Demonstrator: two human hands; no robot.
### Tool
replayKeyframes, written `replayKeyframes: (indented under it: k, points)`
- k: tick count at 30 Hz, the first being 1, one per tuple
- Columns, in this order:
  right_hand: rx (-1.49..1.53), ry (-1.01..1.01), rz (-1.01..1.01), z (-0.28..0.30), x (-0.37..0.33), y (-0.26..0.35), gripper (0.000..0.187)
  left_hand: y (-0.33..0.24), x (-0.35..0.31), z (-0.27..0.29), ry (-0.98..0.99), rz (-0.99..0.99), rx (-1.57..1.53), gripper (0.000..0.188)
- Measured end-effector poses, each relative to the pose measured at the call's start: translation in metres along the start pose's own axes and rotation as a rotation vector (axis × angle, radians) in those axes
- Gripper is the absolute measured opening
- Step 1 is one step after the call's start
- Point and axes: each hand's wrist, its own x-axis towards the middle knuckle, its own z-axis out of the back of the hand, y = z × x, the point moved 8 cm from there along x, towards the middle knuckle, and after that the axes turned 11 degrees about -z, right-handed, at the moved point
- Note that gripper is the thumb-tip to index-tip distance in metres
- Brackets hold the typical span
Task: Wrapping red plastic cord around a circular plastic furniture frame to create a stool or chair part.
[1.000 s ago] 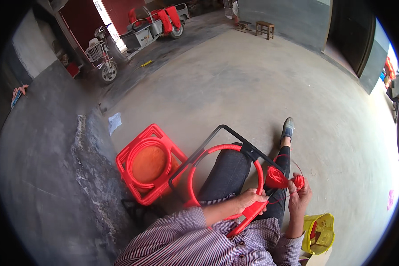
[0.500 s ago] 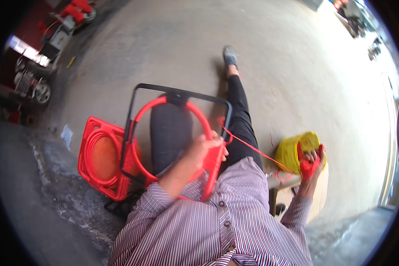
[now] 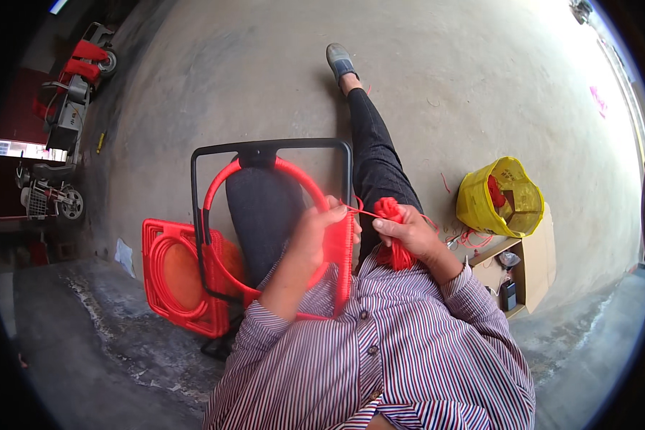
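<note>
A black square frame [image 3: 265, 144] with a red ring inside rests over my lap. Red cord is wound closely along its right side. My left hand [image 3: 314, 233] is closed at that wrapped side, its thumb near the spot where the cord leaves the frame. Just to the right, my right hand [image 3: 408, 233] grips a bundle of red cord [image 3: 401, 256], whose loops hang below and bulge above the fingers. A short taut length of cord runs between both hands. Part of my left hand's fingers is hidden behind the frame.
Red stacked frames [image 3: 183, 276] with an orange disc stand on the left. A yellow bag [image 3: 480, 211] containing red cord sits on the right, near an open cardboard box [image 3: 537, 265] with small items. Parked scooters [image 3: 68, 122] line the far left.
My right hand has come from beside the yellow bag to the frame's right side, bringing the cord bundle. The cord between my hands is much shorter. My left hand stays at the frame.
</note>
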Motion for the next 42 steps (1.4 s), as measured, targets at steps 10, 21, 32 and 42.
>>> replayKeyframes:
  k: [10, 21, 32, 42]
  points:
    - [0.018, -0.281, 0.128, 0.029, -0.059, -0.006, 0.014, 0.002, 0.001, 0.010, -0.044, 0.004, -0.101, 0.012]
    - [-0.856, -0.580, 0.496, 0.014, -0.020, 0.140, 0.028, -0.021, -0.007, 0.006, -0.142, -0.350, 0.013, 0.047]
    - [-0.943, -0.654, 0.917, -0.018, 0.002, 0.133, 0.049, -0.022, 0.001, 0.008, -0.050, -0.432, -0.008, 0.072]
    - [-0.434, -0.308, 0.309, 0.013, 0.022, 0.052, 0.024, 0.004, 0.007, 0.011, -0.001, -0.096, -0.246, 0.040]
